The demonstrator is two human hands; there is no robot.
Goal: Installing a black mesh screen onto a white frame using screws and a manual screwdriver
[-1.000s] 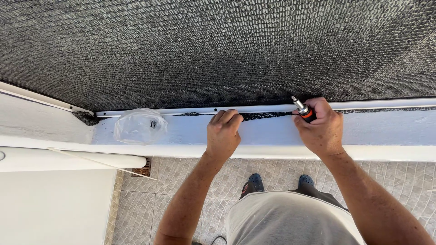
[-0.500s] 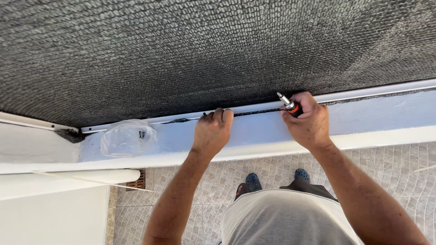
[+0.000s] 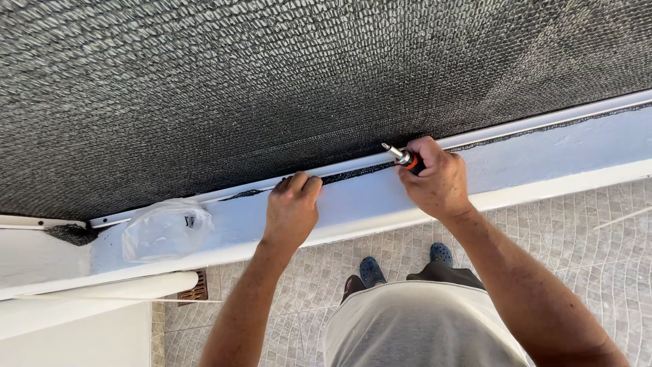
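My right hand point(image 3: 438, 180) is shut on a screwdriver point(image 3: 402, 158) with a black and orange handle; its metal tip points up-left at the thin white strip point(image 3: 353, 165) along the top of the white ledge point(image 3: 380, 200). My left hand point(image 3: 292, 207) rests on the ledge with its fingertips pressing the dark mesh edge point(image 3: 346, 175) against that strip. A large dark grey mesh screen point(image 3: 285, 75) fills the upper part of the view.
A clear plastic bag point(image 3: 165, 228) with small parts lies on the ledge to the left. A white pipe point(image 3: 102, 292) runs below it. Beige tiled floor point(image 3: 584, 231), a floor drain grate point(image 3: 195, 289) and my feet in dark shoes point(image 3: 372, 270) show below.
The view has tilted and shifted, so the ledge now slopes up to the right. Both hands stay at the strip, the right hand still gripping the screwdriver.
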